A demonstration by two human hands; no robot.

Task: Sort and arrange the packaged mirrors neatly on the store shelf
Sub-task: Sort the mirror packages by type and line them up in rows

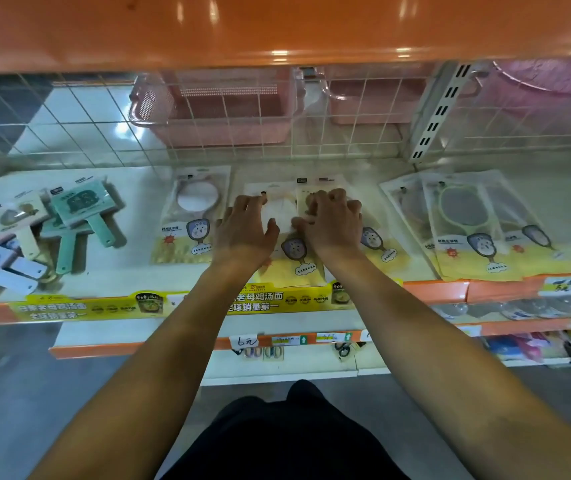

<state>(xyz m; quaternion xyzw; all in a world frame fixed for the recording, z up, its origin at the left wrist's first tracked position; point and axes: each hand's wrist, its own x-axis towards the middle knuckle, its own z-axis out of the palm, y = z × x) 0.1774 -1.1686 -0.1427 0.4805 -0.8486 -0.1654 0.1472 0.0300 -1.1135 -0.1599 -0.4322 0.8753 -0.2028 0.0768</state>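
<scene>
1. A head-worn camera looked down at a white store shelf (131, 271) with an orange front edge, where two bare forearms reached forward side by side.
2. The left hand (246, 230) lay palm-down on a packaged mirror in the middle of the shelf (279, 206), its fingers spread and fairly straight, the thumb angled toward the other hand – pressing on the packet and not curled round it.
3. The right hand (332, 220) rested just beside it on an overlapping packet (311, 188), its fingers bent at the knuckles over the top part; whether they pinched the packet or only pressed on it could not be told.
4. Left of the hands lay a single packet with a round white mirror (194, 213), flat, its yellow card end toward the shelf front.
5. To the right, well apart from the hands, a fanned stack of packets lay overlapping, the clearest holding a green-rimmed mirror (464, 216).
6. At the far left sat a loose pile of square hand mirrors in teal, cream and white (80, 216), handles pointing in different directions.
7. A yellow advertising strip (104, 306) ran along the shelf's front edge.
8. Behind a white wire grid (69, 126) at the back stood pink plastic baskets (215, 105) – blurred through the mesh.
9. A lower shelf carried a handwritten price tag (246, 340).
</scene>
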